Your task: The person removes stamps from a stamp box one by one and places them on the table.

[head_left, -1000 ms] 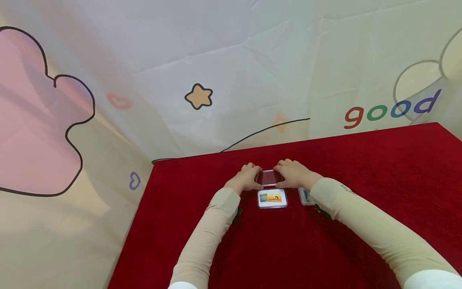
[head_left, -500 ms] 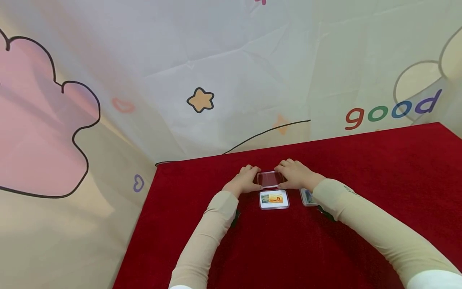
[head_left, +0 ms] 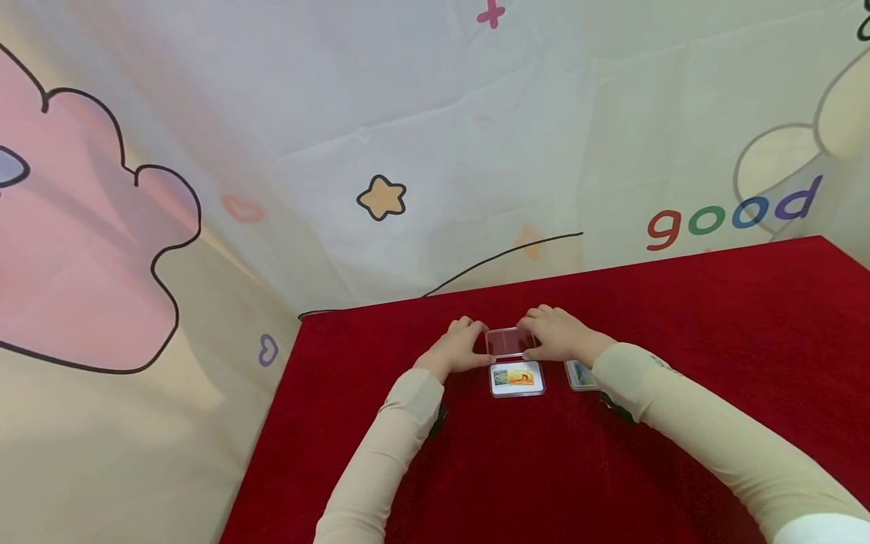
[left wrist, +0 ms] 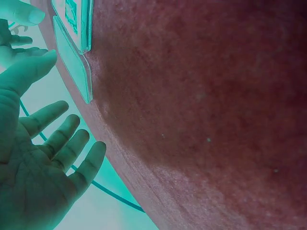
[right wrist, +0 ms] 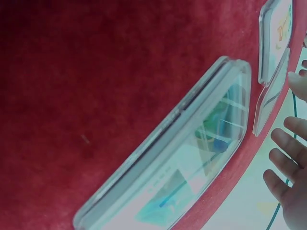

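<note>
A clear rectangular plastic cover (head_left: 506,342) lies flat on the red cloth, between my two hands. At its left side is my left hand (head_left: 454,347), palm inward; in the left wrist view its fingers are spread and hold nothing. My right hand (head_left: 557,335) stands at the cover's right end, thumb and fingertips close to its edge; the right wrist view shows loosely extended fingers. Whether those fingertips touch the cover is unclear. Just nearer than the cover lies a clear case with a white insert and an orange picture (head_left: 518,378).
A second clear case (right wrist: 192,158) with a blue-green picture lies under my right wrist, partly hidden by the sleeve in the head view. Red cloth (head_left: 516,468) covers the table. Behind it hangs a pale printed curtain (head_left: 462,151).
My left fingers have drawn slightly back from the cover, baring its left edge. The right hand stays almost in place. The whole head view has shifted a little downward.
</note>
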Demonstrator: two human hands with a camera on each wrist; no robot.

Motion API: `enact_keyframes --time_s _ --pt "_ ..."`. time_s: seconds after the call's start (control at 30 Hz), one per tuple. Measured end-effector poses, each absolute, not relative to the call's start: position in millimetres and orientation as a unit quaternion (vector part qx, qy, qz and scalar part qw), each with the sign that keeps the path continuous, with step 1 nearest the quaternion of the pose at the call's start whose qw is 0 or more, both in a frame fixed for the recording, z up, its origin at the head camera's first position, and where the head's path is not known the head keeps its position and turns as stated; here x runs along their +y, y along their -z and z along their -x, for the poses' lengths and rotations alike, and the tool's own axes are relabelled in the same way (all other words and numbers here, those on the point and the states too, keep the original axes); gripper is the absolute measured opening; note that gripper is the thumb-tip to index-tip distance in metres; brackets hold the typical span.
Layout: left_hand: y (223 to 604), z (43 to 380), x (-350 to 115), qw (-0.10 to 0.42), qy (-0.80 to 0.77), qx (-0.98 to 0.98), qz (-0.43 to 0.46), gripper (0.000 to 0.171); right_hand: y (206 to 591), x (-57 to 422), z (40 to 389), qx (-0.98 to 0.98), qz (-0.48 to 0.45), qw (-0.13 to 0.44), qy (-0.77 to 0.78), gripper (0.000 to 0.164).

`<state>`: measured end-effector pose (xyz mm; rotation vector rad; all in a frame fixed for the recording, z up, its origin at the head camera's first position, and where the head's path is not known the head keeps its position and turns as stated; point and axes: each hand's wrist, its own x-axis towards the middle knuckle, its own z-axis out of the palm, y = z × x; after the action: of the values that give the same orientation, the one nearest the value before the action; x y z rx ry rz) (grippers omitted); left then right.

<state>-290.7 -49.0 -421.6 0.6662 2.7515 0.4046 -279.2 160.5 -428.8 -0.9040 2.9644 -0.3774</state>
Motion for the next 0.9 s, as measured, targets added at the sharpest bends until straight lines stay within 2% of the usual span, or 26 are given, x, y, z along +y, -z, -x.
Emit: enact_keyframes --time_s 0.57,0.9 --pt "426 277 -46 0.132 -0.108 0.952 -0.256 0.06 427 160 261 0.944 0.295 0.027 0.145 0.038" --pt "432 270 -50 0.126 -0.104 0.95 -0.267 0.05 426 153 251 0.939 0.307 0.02 0.152 0.03"
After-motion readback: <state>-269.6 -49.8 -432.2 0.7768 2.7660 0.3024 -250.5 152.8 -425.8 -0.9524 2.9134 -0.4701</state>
